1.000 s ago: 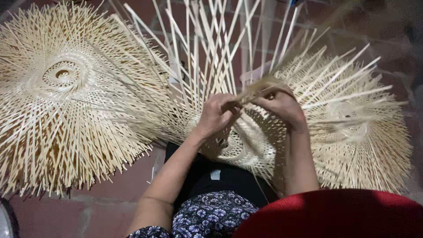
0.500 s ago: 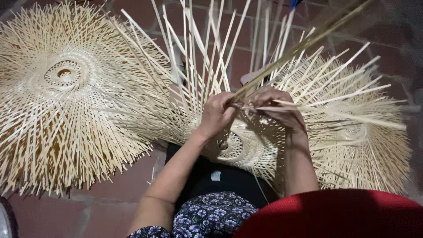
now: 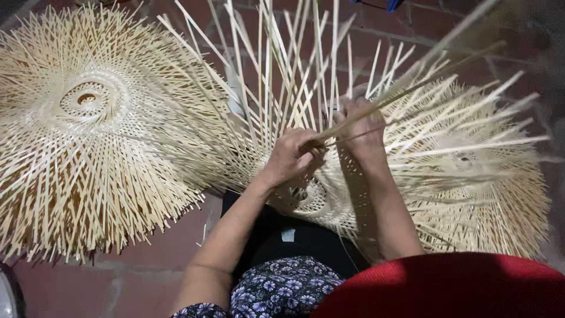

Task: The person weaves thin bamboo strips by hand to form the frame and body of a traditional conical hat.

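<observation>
A half-woven bamboo frame (image 3: 321, 197) rests on my lap, its loose pale slats fanning up and outward. My left hand (image 3: 292, 156) pinches a thin bamboo strip (image 3: 406, 88) at the weave's edge. My right hand (image 3: 364, 131) grips the same long strip just beside it, with the strip running up to the right and blurred at its far end. Both hands sit close together above the woven centre ring.
A finished round woven bamboo piece (image 3: 88, 135) with a small centre hole lies on the red tile floor (image 3: 147, 271) at left. Another woven piece (image 3: 477, 176) lies at right. A red rounded brim (image 3: 447, 288) fills the lower right.
The long strip has swung and been drawn further through the weave. My hands shifted slightly up and stay close together on it.
</observation>
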